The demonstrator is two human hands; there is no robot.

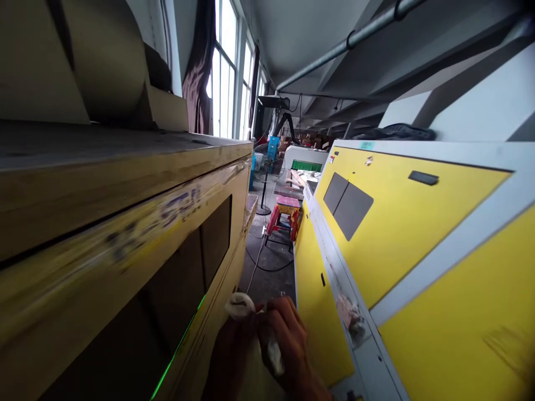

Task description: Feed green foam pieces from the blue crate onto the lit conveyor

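Note:
Low in the middle of the view my two hands meet in the narrow aisle between two machines. My right hand [288, 334] is curled shut, with something white [275, 355] showing under its fingers. Just to its left, in shadow, my left hand [228, 348] is closed around a small white crumpled piece [239, 305] that sticks out above it. I cannot tell whether it is cloth, paper or tape. Both hands are close to the front panel of the left machine [217, 312], near its lower edge.
The left machine has dark windows [215, 236], a green glow along the bottom and cardboard sheets [104, 61] on top. A yellow and grey machine [397, 223] fills the right. Down the aisle stand a red stool [286, 214], a fan stand [264, 195] and floor cables [263, 262].

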